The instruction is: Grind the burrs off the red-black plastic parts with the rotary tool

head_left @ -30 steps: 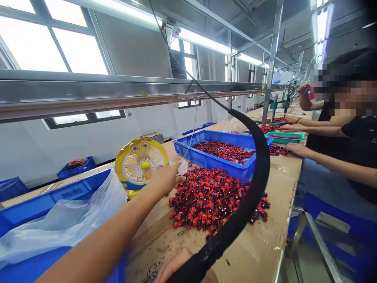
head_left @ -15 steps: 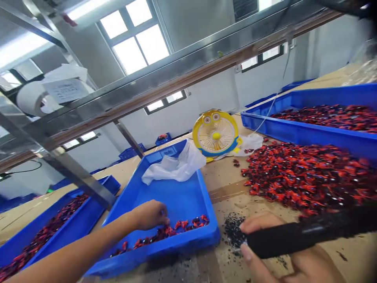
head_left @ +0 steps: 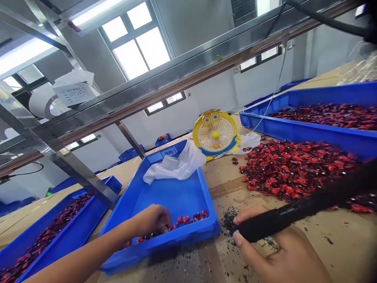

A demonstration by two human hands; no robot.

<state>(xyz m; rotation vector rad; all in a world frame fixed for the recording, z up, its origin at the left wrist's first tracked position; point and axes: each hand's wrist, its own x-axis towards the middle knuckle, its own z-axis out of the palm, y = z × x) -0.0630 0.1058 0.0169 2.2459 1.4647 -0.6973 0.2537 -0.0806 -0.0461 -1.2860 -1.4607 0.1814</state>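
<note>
Handling red-and-black pieces (head_left: 185, 220) along the near edge of the blue tray (head_left: 167, 196) — left hand (head_left: 154, 219) curled, contents hidden; right hand (head_left: 290, 253) gripping black-sleeved tube (head_left: 265, 226), best held steady.

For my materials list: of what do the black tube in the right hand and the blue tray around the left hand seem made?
Black tube: perhaps foam or fabric outside, matte: reflects little light; core hidden.
Blue tray: probably moulded plastic, smooth with faint sheen, evenly coloured.
</note>
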